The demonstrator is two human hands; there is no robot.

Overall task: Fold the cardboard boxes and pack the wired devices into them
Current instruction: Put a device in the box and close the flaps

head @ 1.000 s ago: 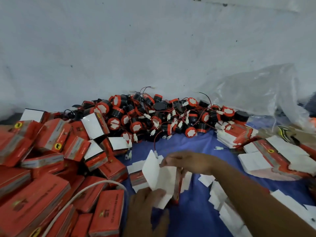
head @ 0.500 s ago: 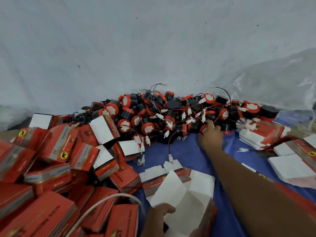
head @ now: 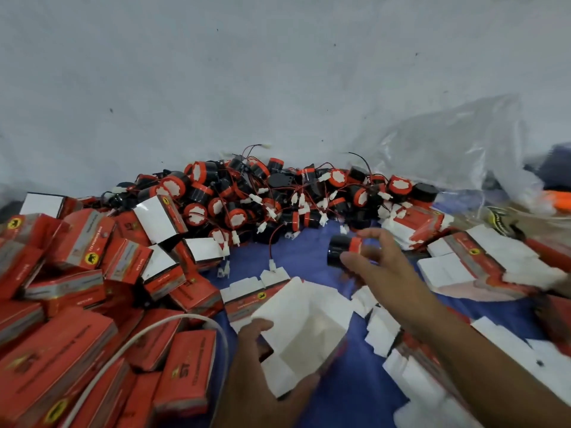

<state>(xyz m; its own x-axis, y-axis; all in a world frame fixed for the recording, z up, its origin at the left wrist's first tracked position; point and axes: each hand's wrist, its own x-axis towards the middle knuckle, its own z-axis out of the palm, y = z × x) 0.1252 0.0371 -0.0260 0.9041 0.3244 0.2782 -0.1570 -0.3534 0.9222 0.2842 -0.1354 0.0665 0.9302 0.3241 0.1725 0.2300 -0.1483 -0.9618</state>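
Cardboard, white inside and red outside, fills the head view: your left hand (head: 262,375) grips an opened box (head: 306,329) by its near edge, thumb on top and fingers curled under, low over the blue cloth (head: 355,393). Your right hand (head: 383,270) pinches a black device (head: 341,250) with an orange band between thumb and curled fingertips, just beyond the box and near the pile of devices (head: 272,202). Closed red boxes (head: 77,304) crowd the left; flat boxes (head: 457,267) lie to the right.

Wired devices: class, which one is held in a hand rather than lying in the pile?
The black device with the orange band, pinched in the right hand above the blue cloth; the others lie heaped by the wall.
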